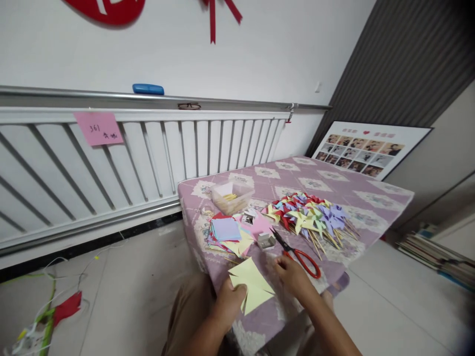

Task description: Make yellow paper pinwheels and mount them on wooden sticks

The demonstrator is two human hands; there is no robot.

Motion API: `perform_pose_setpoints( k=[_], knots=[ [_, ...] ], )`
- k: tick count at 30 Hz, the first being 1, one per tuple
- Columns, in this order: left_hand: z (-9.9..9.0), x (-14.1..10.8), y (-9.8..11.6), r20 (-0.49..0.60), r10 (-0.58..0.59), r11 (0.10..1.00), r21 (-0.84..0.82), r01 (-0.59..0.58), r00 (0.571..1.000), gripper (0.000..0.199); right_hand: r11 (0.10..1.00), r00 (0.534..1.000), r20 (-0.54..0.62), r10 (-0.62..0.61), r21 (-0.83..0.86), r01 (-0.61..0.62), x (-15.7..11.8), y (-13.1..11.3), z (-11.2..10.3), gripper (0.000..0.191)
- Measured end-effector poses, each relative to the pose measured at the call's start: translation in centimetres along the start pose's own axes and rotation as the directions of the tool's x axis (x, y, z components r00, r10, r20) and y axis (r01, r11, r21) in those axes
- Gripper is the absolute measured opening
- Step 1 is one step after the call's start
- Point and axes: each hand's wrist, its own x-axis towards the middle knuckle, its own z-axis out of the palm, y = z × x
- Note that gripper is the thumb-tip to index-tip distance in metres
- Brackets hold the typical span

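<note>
My left hand pinches a pale yellow paper square at its left edge, thumb on top. Slits run in from the square's corners. Just right of the paper, my right hand is closed, fingertips pressed together; whatever they may hold is too small to make out. Scissors with red handles lie beyond the right hand, blades pointing away to the left. A small grey open box sits by their tips. Left of it is a stack of coloured paper squares, lilac on top.
Many-coloured paper pinwheels on sticks are heaped at the right of the cloth-covered table. A clear plastic box of sticks stands at the back left. Behind is a white radiator; a photo board leans at the far right.
</note>
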Motion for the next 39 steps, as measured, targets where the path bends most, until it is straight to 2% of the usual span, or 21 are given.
perform_pose_setpoints(
  k=[2, 4, 5, 7, 9, 11, 13, 16, 19, 22, 25, 28, 33, 39],
  knots=[
    [0.2, -0.2, 0.3, 0.021, 0.040, 0.999, 0.022, -0.041, 0.999, 0.024, 0.986, 0.987, 0.050, -0.156, -0.050, 0.158, 0.7, -4.0, 0.7, 0.020],
    [0.2, -0.2, 0.5, 0.029, 0.056, 0.998, 0.027, -0.056, 0.998, 0.027, 0.957, 0.948, 0.136, -0.288, 0.037, 0.286, 1.0, -8.2, 1.7, 0.018],
    [0.1, -0.2, 0.5, 0.034, 0.054, 0.998, 0.025, -0.055, 0.998, 0.029, 0.934, 0.930, 0.126, -0.345, 0.144, 0.327, 1.0, -10.1, 2.1, 0.019],
    [-0.1, -0.1, 0.3, 0.037, 0.044, 0.999, 0.009, -0.044, 0.998, 0.034, 0.874, 0.907, 0.094, -0.411, 0.324, 0.363, 0.7, -12.8, 2.6, 0.042],
    [-0.4, 0.0, 0.1, 0.026, 0.037, 0.999, -0.034, -0.036, 0.999, 0.040, 0.846, 0.923, 0.005, -0.386, 0.400, 0.352, 0.4, -13.6, 2.8, 0.044],
    [-0.7, 0.0, -0.1, 0.026, 0.020, 0.996, -0.083, -0.018, 0.999, 0.042, 0.853, 0.956, -0.086, -0.280, 0.434, 0.289, 0.0, -12.5, 2.7, 0.038],
    [-0.9, -0.1, -0.2, 0.041, -0.006, 0.992, -0.126, 0.011, 0.999, 0.039, 0.857, 0.979, -0.156, -0.129, 0.479, 0.189, -0.9, -9.8, 2.6, 0.035],
    [-0.9, -0.4, 0.2, 0.051, -0.035, 0.986, -0.161, 0.042, 0.998, 0.032, 0.850, 0.973, -0.224, 0.057, 0.522, 0.070, -3.6, -4.8, 2.6, 0.029],
    [-0.7, -0.8, 0.8, 0.042, -0.030, 0.979, -0.201, 0.038, 0.999, 0.036, 0.906, 0.955, -0.260, 0.141, 0.424, -0.018, -7.3, -1.0, 3.1, 0.033],
    [-0.4, -1.2, 1.4, 0.039, -0.025, 0.969, -0.244, 0.034, 0.999, 0.043, 0.930, 0.972, -0.187, 0.142, 0.361, -0.066, -10.3, 0.9, 4.3, 0.045],
    [-0.1, -1.4, 1.8, 0.048, -0.030, 0.975, -0.220, 0.040, 0.998, 0.039, 0.944, 0.983, -0.160, 0.094, 0.327, -0.037, -11.6, 1.3, 5.7, 0.039],
    [0.0, -1.5, 1.9, 0.012, -0.005, 0.987, -0.160, 0.007, 1.000, 0.032, 0.946, 0.983, -0.182, 0.030, 0.324, 0.031, -11.7, 1.1, 6.9, 0.024],
    [-0.1, -1.4, 1.6, 0.005, 0.037, 0.992, -0.121, -0.036, 0.999, 0.030, 0.948, 0.992, -0.094, -0.090, 0.298, 0.114, -11.5, 0.6, 8.0, 0.033],
    [0.1, -1.9, 2.2, -0.029, 0.038, 0.998, -0.048, -0.039, 0.999, 0.025, 0.946, 0.987, -0.138, -0.084, 0.299, 0.122, -10.9, 0.8, 8.7, 0.028]
  ],
)
